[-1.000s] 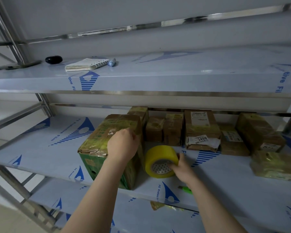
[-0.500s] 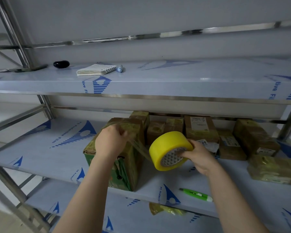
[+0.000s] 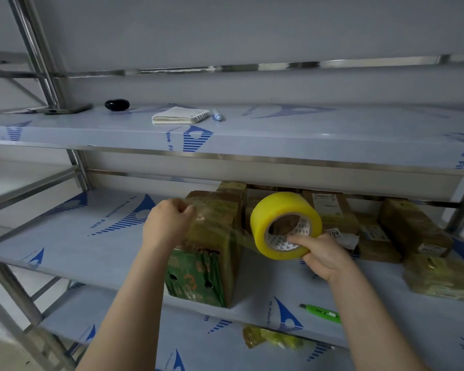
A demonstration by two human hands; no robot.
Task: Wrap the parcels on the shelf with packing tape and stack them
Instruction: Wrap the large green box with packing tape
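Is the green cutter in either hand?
No, the green cutter lies on the shelf; the right hand holds the tape roll, the left hand pinches the tape strip.

Front parcel: green box (image 3: 198, 277) with a brown top under glossy tape, upright at the front edge of the middle shelf (image 3: 78, 236).
Tape roll (image 3: 260, 223): yellow, held off the shelf just right of the box, right hand (image 3: 324, 255) gripping it with a finger in the core.
Tape strip (image 3: 239, 238): clear, stretched from the roll across the box, its end pinched by the left hand (image 3: 166, 226).
Other parcels (image 3: 330, 210): brown, taped, in a row at the back.
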